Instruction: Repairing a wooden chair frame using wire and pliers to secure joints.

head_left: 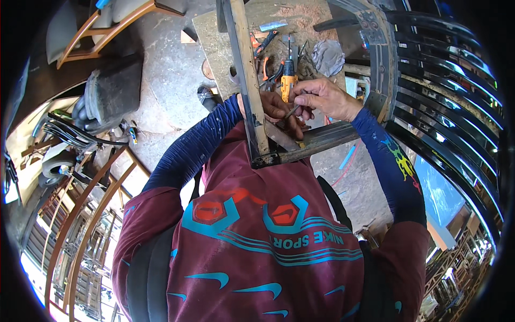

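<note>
My left hand (pixel 274 107) reaches behind one wooden rail of a dark chair frame (pixel 248 70), its fingers bent inside the corner. From the right, my right hand (pixel 324 98) comes in over the frame, thumb and fingers pinched together. Between both hands is a thin, short metal rod (pixel 292 111); its exact kind is too small to tell. Below the fingers, a corner brace (pixel 281 138) joins the two rails. Just beyond my hands a yellow power drill (pixel 288 86) lies on a wooden board (pixel 220 48).
On the board are orange-handled pliers (pixel 264 45), a grey cloth (pixel 328 57) and wood shavings (pixel 306 12). Glossy black slats (pixel 445 70) curve along the right side. A dark bin-like container (pixel 113 91) and wooden chair frames (pixel 86 225) stand at the left.
</note>
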Demonstrator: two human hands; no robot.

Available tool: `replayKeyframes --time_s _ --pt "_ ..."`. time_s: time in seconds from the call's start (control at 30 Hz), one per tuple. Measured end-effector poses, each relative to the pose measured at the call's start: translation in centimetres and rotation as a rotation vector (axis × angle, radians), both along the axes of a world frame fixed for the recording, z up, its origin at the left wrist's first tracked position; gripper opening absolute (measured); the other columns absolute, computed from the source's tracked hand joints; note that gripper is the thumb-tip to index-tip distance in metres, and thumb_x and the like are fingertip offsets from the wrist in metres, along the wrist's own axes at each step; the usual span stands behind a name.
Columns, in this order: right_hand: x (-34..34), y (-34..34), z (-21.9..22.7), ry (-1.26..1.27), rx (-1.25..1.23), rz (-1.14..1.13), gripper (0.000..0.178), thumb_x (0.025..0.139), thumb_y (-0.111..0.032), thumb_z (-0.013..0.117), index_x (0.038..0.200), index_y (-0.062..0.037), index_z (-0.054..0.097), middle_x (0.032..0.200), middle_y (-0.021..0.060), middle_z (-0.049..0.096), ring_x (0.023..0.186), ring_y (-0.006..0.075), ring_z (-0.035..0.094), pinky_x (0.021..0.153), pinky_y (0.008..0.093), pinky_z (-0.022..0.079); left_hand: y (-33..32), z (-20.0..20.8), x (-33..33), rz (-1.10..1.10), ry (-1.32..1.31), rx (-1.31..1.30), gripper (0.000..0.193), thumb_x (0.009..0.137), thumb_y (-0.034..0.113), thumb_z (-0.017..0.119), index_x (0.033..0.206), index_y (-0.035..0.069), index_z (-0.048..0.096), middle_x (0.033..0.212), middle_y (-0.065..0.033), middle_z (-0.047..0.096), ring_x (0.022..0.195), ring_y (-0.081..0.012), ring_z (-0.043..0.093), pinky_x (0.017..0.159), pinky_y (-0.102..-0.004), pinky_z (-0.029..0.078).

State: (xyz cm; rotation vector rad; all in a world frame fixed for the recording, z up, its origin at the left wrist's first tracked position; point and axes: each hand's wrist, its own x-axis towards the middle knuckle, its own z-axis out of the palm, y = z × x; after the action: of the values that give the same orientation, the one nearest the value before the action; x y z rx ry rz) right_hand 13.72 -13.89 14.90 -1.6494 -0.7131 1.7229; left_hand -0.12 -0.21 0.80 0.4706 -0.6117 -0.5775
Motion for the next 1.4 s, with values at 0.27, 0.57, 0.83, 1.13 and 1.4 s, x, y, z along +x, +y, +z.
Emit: replayKeyframes --time_s 0.27,0.57,0.83,1.13,1.4 --pt "2.7 3.5 1.3 0.115 -0.452 0.462 0.028 0.102 -0.026 0.056 0.099 0.0016 0.060 0.075 0.0126 0.070 0.054 0.0164 0.067 0.045 0.0272 0.052 -0.4 -1.5 -0.3 -0.130 0.088 -0.081 0.033 0.098 0.027 0.059 0.095 -0.005 0.068 0.123 -0.0230 0.065 0.128 -0.0334 0.051 0.113 -0.0479 0.030" --pt "2.9 6.6 0.8 0.011 -0.479 0.784 0.030 0.100 -0.025 0.057 0.095 0.0041 0.062 0.070 0.0128 0.069 0.053 0.0174 0.066 0.044 0.0325 0.052 -0.6 -1.3 -0.1 -0.090 -0.014 -0.085 0.036 0.102 0.029 0.054 0.101 -0.003 0.068 0.124 -0.0213 0.065 0.130 -0.0323 0.049 0.116 -0.0489 0.025" --pt "2.6 1.5 0.6 -0.936 0.801 0.950 0.023 0.080 -0.010 0.059 0.102 -0.0059 0.063 0.073 0.0062 0.055 0.070 0.0259 0.058 0.063 0.0391 0.045 -1.0 -0.2 -0.8 0.048 0.125 -0.121 0.030 0.097 0.024 0.060 0.093 -0.004 0.071 0.115 -0.0230 0.068 0.120 -0.0349 0.057 0.109 -0.0494 0.035" --pt "6.0 6.1 3.8 0.087 -0.424 0.436 0.037 0.096 -0.025 0.052 0.113 0.0076 0.059 0.084 0.0170 0.069 0.064 0.0224 0.069 0.047 0.0331 0.057 -0.8 -1.2 -0.4 -0.074 0.091 -0.154 0.030 0.099 0.022 0.058 0.098 -0.006 0.068 0.122 -0.0223 0.066 0.124 -0.0279 0.055 0.113 -0.0399 0.032" --pt "5.5 6.2 -1.1 0.698 -0.809 0.570 0.054 0.102 -0.042 0.050 0.089 0.0097 0.060 0.062 0.0178 0.063 0.041 0.0186 0.059 0.034 0.0282 0.047 0.1 -0.5 -0.2 -0.206 0.239 -0.057 0.028 0.099 0.020 0.059 0.092 -0.006 0.068 0.118 -0.0222 0.067 0.122 -0.0275 0.056 0.109 -0.0395 0.037"
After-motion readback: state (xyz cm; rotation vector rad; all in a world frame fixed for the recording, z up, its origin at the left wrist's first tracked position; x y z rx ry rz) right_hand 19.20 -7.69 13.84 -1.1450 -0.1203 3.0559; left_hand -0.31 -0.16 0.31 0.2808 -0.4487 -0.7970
